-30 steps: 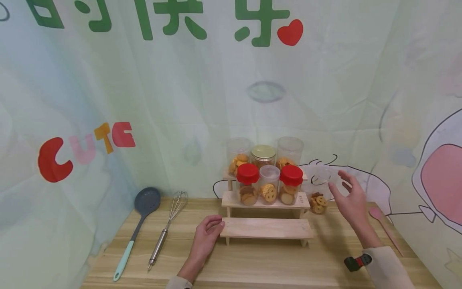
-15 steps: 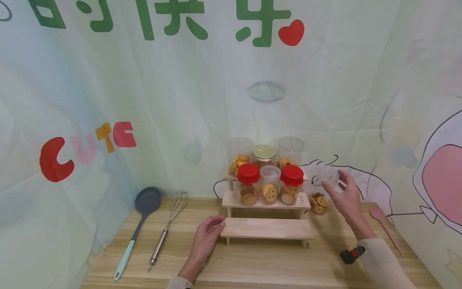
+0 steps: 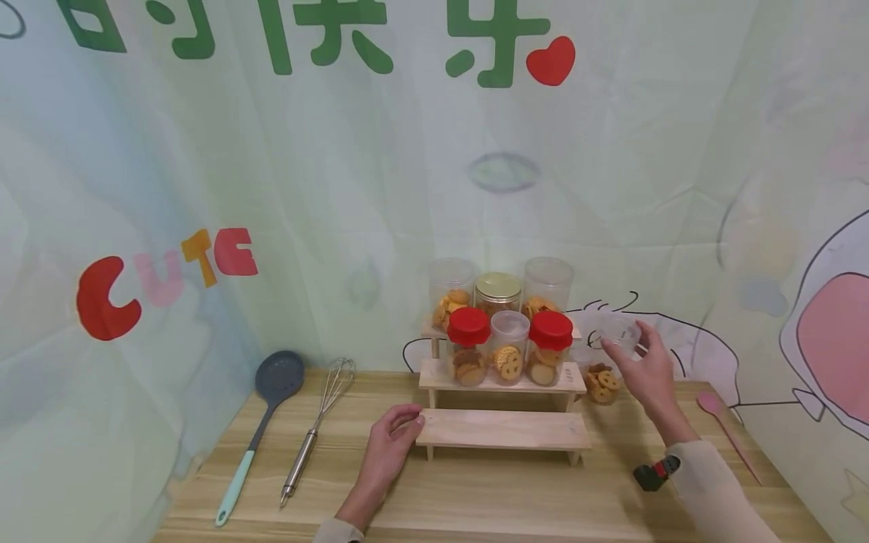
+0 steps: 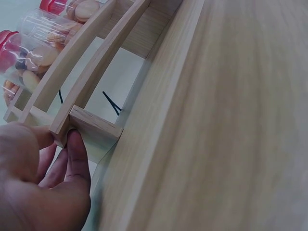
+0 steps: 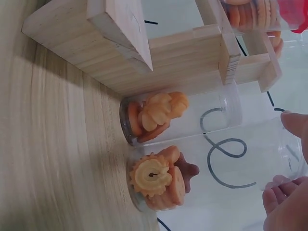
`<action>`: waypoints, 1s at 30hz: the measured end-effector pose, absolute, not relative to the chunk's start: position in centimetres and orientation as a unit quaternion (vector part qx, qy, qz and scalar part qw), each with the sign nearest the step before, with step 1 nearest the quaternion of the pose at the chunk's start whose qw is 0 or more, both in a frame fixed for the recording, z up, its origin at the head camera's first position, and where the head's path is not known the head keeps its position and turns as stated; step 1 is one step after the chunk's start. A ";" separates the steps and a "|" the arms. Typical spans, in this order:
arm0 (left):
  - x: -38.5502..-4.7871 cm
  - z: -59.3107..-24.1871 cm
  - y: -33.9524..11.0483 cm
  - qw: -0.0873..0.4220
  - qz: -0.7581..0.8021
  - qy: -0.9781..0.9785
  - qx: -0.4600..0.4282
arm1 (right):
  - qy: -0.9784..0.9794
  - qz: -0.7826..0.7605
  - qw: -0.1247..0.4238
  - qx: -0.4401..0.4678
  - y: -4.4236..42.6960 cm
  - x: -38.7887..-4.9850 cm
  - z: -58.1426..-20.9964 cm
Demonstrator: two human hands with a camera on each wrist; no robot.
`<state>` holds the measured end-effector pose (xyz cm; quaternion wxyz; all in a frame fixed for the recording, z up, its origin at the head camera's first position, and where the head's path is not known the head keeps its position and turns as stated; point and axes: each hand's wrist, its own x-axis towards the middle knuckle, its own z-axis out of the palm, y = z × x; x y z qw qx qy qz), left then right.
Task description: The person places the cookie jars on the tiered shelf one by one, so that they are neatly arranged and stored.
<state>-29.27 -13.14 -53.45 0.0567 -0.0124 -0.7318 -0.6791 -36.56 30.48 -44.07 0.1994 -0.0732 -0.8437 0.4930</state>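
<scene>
My left hand (image 3: 387, 449) grips the left end of the lowest step of a tiered wooden stand (image 3: 502, 428); the left wrist view shows thumb and fingers pinching that corner (image 4: 60, 127). On the right, my right hand (image 3: 652, 377) holds a tall clear cookie jar (image 5: 161, 175) near its top, thumb on one side and fingers on the other. That jar stands on the table with cookies at its bottom. Beside it, closer to the stand, is a second clear cookie jar (image 5: 156, 115). The head view shows these two jars overlapping.
The middle step carries two red-lidded jars (image 3: 468, 351) (image 3: 550, 351) around a clear-topped jar (image 3: 508, 358). Behind them, a gold-lidded jar (image 3: 498, 290) stands between two tall clear jars. A grey skimmer (image 3: 278, 375) and a whisk (image 3: 308, 445) lie left, a pink spoon (image 3: 710, 403) right.
My right hand has moved left onto the clear jar's top, its thumb and fingers closing around it. The left hand has stayed on the stand's end.
</scene>
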 end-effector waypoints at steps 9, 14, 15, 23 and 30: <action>-29.2 -53.3 -13.1 0.056 -0.681 -0.730 -0.011 | -0.841 0.491 0.213 -0.073 30.7 -34.9 -44.1; -29.2 -53.3 -13.1 0.055 -0.683 -0.729 -0.010 | -0.832 0.505 0.219 -0.069 30.6 -33.7 -43.7; -29.2 -53.3 -13.1 0.055 -0.683 -0.728 -0.009 | -0.830 0.509 0.219 -0.070 30.6 -33.5 -43.6; -29.3 -53.3 -13.1 0.056 -0.682 -0.729 -0.005 | -0.825 0.513 0.228 -0.069 30.2 -31.7 -42.6; -29.2 -53.3 -13.1 0.054 -0.682 -0.729 -0.005 | -0.823 0.510 0.247 -0.047 30.1 -30.4 -42.1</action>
